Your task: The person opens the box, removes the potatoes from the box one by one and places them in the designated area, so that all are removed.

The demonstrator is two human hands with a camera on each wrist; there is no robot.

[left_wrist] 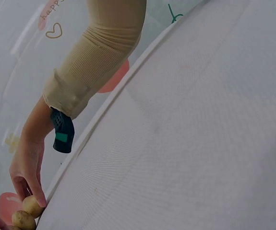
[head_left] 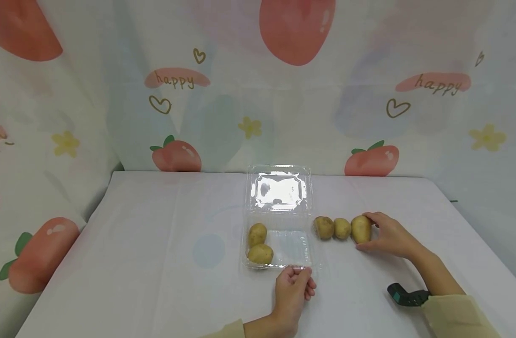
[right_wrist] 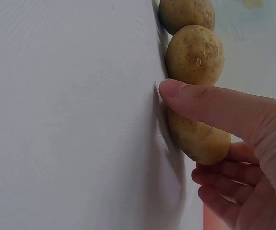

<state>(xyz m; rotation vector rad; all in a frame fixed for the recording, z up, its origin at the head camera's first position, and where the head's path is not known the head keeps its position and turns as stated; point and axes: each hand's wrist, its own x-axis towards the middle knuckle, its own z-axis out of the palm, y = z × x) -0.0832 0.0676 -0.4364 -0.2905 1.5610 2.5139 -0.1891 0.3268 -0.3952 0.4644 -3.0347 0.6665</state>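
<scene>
A white-clothed bench (head_left: 156, 211) carries an open, clear plastic hinged box (head_left: 289, 244). The left hand (head_left: 292, 292) pinches its near rim; the right hand (head_left: 387, 236) grips an oval yellow-brown potato (head_left: 361, 230), ending a row with two smaller potatoes (head_left: 324, 228) just right of the box. Two more potatoes (head_left: 260, 254) lie inside. This looks like pick-up; next calls for lifting clear.

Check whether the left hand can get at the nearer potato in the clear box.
Probably yes. The left hand is at the near rim of the clear box, whose lid is folded back, and nothing visible covers the nearer potato. It would likely need to lift over the rim.
</scene>
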